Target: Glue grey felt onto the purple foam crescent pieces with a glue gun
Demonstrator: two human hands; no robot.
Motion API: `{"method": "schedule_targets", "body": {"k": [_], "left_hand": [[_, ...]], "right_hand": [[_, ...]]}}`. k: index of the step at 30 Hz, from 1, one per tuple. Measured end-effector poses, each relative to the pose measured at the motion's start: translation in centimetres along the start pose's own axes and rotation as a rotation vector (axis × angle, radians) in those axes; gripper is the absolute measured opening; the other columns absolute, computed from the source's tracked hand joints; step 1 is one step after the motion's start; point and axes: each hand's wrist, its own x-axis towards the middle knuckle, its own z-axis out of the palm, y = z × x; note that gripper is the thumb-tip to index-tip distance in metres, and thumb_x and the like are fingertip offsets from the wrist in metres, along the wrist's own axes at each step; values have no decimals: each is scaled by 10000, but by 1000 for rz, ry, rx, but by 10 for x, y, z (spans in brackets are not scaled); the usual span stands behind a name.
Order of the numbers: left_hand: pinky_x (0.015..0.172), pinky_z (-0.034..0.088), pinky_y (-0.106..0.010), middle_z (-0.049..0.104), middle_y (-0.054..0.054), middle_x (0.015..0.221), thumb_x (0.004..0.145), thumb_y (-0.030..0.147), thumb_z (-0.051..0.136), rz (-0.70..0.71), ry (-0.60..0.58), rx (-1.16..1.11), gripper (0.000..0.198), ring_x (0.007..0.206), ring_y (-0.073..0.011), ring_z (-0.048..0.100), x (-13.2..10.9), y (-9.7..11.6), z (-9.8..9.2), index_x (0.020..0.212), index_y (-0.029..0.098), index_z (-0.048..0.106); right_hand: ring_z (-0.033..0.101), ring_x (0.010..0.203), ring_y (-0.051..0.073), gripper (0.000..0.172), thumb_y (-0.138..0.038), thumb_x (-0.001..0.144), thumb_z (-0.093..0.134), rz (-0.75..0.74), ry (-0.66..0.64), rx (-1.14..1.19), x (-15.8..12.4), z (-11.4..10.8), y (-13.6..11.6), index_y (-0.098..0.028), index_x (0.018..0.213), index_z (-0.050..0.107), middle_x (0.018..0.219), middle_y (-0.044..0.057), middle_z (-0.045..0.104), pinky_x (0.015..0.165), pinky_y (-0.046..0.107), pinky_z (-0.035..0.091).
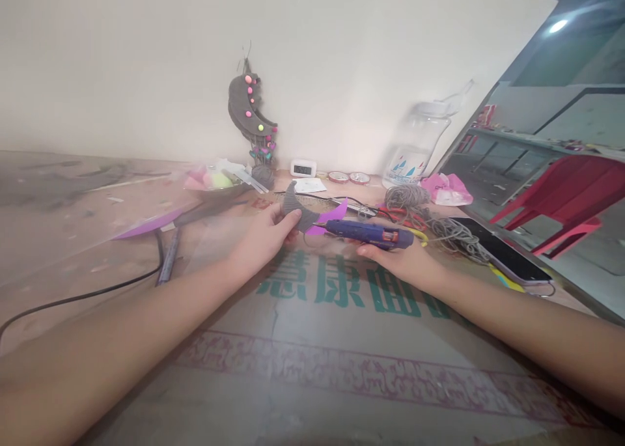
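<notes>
My left hand pinches a grey crescent-shaped piece wrapped in cord, held just above the table. My right hand grips a blue glue gun lying sideways, its nozzle pointing left at the lower tip of the crescent. A magenta paper shape lies right behind the nozzle. Both hands hover over a flattened cardboard sheet with green printed characters.
A finished crescent ornament with coloured beads leans on the white wall. A tangle of grey cord, a phone, a plastic jar, a small clock, tape rolls and a black cable lie around. Red chair at right.
</notes>
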Motion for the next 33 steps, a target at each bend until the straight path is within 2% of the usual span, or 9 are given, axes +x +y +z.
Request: {"method": "schedule_targets", "body": {"k": [4, 7, 15, 21, 33], "left_hand": [[546, 381, -236, 566, 16, 620, 803, 495, 506, 12, -1, 10, 308, 568, -125, 516, -1, 1, 0, 763, 192, 538], [546, 379, -244, 575, 11, 617, 794, 495, 512, 7, -7, 10, 306, 564, -132, 521, -1, 1, 1, 763, 193, 547], [540, 394, -233, 586, 5, 643, 795, 460, 522, 28, -31, -18, 278, 561, -117, 527, -1, 1, 0, 780, 183, 551], [543, 398, -231, 581, 6, 638, 803, 453, 514, 37, -40, -12, 274, 566, -118, 528, -1, 0, 1, 786, 181, 541], [563, 397, -247, 593, 4, 635, 790, 472, 522, 21, -21, -18, 280, 586, -134, 546, -1, -1, 2, 784, 193, 553]], "right_hand": [[608, 710, 188, 270, -452, 729, 644, -22, -47, -19, 0, 1, 0, -204, 815, 580, 757, 12, 631, 657, 310, 497], [592, 657, 177, 259, -446, 721, 650, -12, -23, -71, 0, 1, -1, -208, 759, 556, 690, -4, 605, 615, 294, 481], [555, 628, 154, 254, -445, 728, 656, -46, -59, -143, -2, 3, 0, -208, 770, 575, 674, -9, 588, 590, 265, 462], [574, 631, 157, 267, -463, 726, 657, -20, -30, -111, -1, 5, 2, -222, 827, 603, 701, -12, 612, 597, 267, 465], [537, 606, 150, 280, -468, 716, 661, -13, -37, -138, -1, 6, 0, -211, 761, 560, 653, -15, 564, 573, 259, 433]]}}
